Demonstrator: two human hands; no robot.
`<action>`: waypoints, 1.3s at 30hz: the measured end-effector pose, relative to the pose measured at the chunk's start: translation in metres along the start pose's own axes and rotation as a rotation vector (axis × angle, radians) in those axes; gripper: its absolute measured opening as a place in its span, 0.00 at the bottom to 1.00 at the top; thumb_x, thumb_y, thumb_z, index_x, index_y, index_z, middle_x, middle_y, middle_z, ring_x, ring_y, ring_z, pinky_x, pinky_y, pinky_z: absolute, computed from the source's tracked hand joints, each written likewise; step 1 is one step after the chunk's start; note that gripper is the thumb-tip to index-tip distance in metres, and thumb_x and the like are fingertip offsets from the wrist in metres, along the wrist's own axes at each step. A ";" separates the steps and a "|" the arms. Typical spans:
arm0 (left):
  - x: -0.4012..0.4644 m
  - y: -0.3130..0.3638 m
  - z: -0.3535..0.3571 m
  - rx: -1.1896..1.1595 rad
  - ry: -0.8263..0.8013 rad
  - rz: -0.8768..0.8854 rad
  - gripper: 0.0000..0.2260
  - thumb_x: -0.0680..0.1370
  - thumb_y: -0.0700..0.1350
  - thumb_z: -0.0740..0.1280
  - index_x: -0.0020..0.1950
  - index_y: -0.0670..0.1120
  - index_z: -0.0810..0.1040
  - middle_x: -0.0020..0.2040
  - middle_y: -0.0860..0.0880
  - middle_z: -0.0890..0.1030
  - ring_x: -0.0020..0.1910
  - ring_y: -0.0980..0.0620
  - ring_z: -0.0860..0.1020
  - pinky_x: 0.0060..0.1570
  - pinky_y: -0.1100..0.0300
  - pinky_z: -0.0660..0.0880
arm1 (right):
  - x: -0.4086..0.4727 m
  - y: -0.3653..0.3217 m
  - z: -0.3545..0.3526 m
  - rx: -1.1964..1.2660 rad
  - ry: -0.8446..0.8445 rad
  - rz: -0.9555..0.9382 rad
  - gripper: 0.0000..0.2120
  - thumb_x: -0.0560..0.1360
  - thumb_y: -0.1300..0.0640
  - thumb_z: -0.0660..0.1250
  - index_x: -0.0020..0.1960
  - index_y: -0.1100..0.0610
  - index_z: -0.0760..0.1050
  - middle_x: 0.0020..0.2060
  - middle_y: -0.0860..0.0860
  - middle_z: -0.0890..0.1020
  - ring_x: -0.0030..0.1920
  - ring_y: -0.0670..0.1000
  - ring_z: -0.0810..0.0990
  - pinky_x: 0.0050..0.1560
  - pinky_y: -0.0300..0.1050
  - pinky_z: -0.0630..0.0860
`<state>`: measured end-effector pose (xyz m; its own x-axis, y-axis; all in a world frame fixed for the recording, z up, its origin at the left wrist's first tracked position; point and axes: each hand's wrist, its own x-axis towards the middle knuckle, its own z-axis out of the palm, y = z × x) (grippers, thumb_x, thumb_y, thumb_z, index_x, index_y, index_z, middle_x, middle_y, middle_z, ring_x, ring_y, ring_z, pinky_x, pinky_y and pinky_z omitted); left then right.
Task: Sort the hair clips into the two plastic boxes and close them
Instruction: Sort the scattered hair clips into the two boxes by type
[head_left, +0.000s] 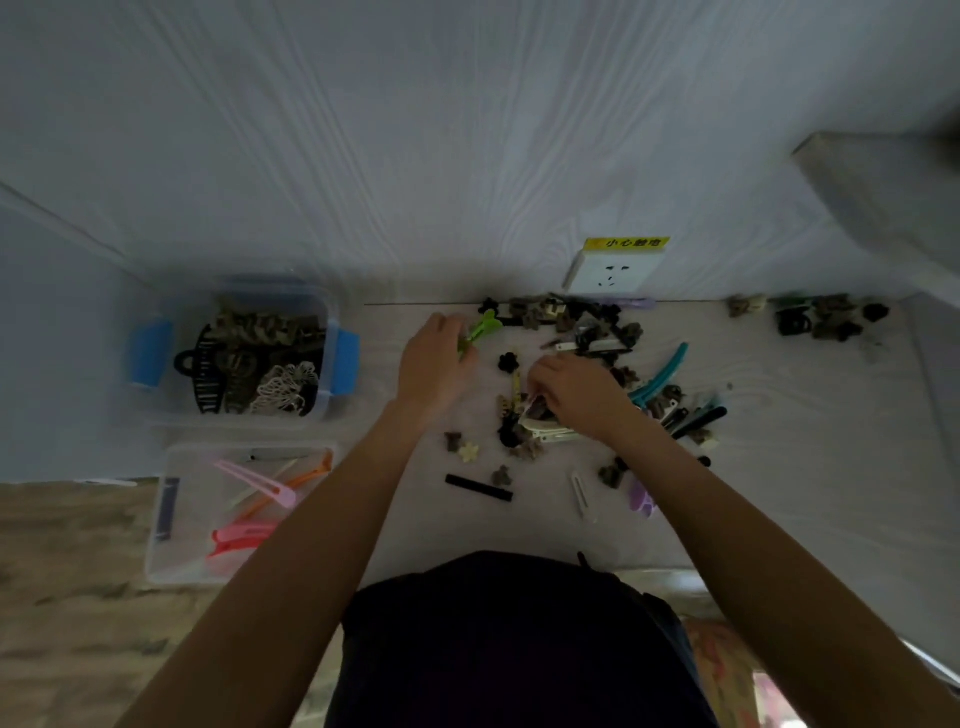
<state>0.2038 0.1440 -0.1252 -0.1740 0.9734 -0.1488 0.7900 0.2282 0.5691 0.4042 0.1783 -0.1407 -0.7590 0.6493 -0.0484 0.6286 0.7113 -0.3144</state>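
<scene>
A heap of hair clips (582, 332) lies scattered over the white table. My left hand (434, 364) grips a bright green clip (483, 328) at the heap's left edge. My right hand (576, 392) has its fingers curled into the middle of the heap, pinching small clips beside some cream flat clips (545, 431). At the left stands a clear box with blue latches (332, 317), holding brown and black claw clips. Nearer to me is a second clear box (156, 545) with pink, orange and white long clips. Both boxes are open.
A wall socket with a yellow label (613, 270) sits on the wall behind the heap. A second small pile of dark clips (815, 317) lies at the far right. A black bar clip (478, 487) and a lilac clip (641, 499) lie near the table's front.
</scene>
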 end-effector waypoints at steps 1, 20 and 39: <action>0.007 0.000 0.001 0.044 -0.014 0.051 0.11 0.77 0.43 0.62 0.57 0.40 0.74 0.52 0.40 0.75 0.47 0.43 0.75 0.44 0.53 0.72 | 0.001 0.001 0.000 -0.012 -0.005 -0.014 0.07 0.66 0.67 0.67 0.43 0.58 0.77 0.40 0.56 0.81 0.37 0.58 0.79 0.33 0.46 0.75; 0.011 -0.010 0.006 0.404 -0.123 0.078 0.14 0.80 0.44 0.58 0.63 0.38 0.69 0.57 0.39 0.75 0.57 0.42 0.71 0.42 0.50 0.71 | 0.021 0.003 -0.004 -0.274 -0.169 -0.264 0.12 0.59 0.56 0.79 0.39 0.55 0.79 0.32 0.52 0.80 0.31 0.53 0.78 0.21 0.37 0.71; -0.100 -0.002 -0.079 -0.529 0.031 -0.013 0.08 0.79 0.46 0.59 0.47 0.42 0.70 0.33 0.51 0.73 0.31 0.54 0.71 0.37 0.53 0.70 | -0.007 -0.054 -0.039 0.552 0.071 0.401 0.10 0.81 0.55 0.52 0.45 0.58 0.67 0.32 0.54 0.76 0.30 0.53 0.73 0.33 0.47 0.70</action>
<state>0.1729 0.0477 -0.0472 -0.2054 0.9687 -0.1393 0.3846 0.2107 0.8987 0.3825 0.1456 -0.0864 -0.4611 0.8631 -0.2058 0.6660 0.1834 -0.7231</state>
